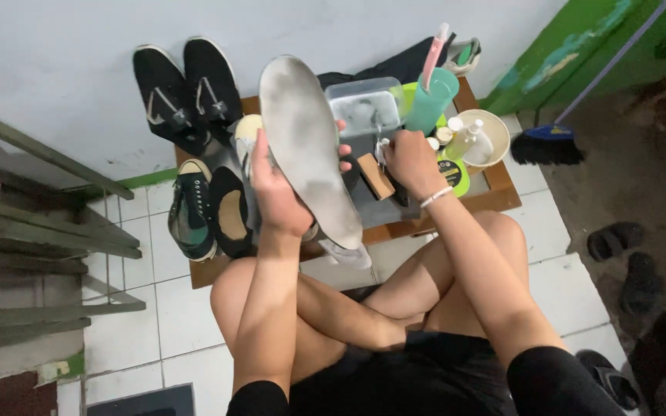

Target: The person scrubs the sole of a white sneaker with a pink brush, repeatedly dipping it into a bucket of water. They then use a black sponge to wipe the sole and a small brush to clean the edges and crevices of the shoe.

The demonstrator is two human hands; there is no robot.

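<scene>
Head view: the left hand is closed around a shoe, held sole-up above the low table. Just right of that grip, the right hand curls near a brush; whether it grips anything cannot be told. Beyond it stand a tub and a cup.

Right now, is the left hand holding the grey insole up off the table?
Yes, the left hand grips the grey insole upright above the table.

Home entry/porch: tiled floor, broom, sandals, shoes on low table.
</scene>
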